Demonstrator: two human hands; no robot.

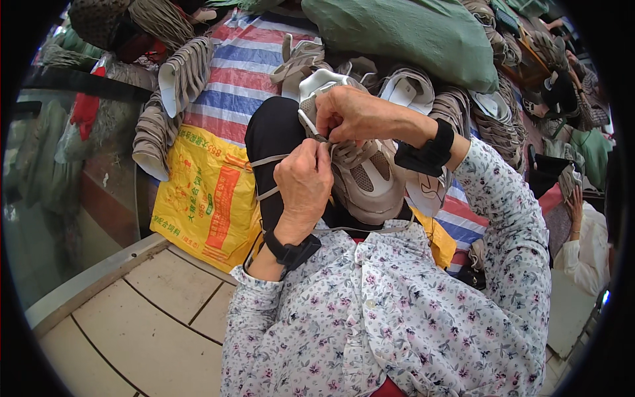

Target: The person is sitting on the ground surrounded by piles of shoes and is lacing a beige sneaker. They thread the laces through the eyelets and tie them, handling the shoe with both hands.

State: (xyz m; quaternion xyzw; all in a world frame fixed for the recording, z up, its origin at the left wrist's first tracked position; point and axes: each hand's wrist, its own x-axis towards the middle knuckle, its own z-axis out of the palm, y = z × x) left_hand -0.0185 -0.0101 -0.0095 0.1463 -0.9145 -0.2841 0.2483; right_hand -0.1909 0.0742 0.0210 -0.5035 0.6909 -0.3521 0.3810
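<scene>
Shoe: a beige and grey mesh sneaker [367, 178] rests on the person's lap, against a black-clad knee, toe pointing toward the body, just in front of the floral shirt.
Left hand: the left hand [303, 182] is closed in a pinch on a grey lace [268, 160] beside the shoe's near eyelets, with lace ends trailing off to the left over the dark knee.
Right hand: the right hand [354, 114] has its fingers closed on the tongue and lacing at the shoe's opening, holding the upper steady.
Progress: lace already crosses several eyelets over the tongue, so lacing looks partly done; loose ends hang free and the top appears unfinished, as far as can be judged.
Packages: a yellow woven sack [202, 198] with an orange panel and green print lies at the left of the knee; under it is a red, white and blue striped sheet [241, 63]; a green sack [403, 33] sits at the top.
Surroundings: stacks of beige shoe uppers [182, 73] are piled around.
</scene>
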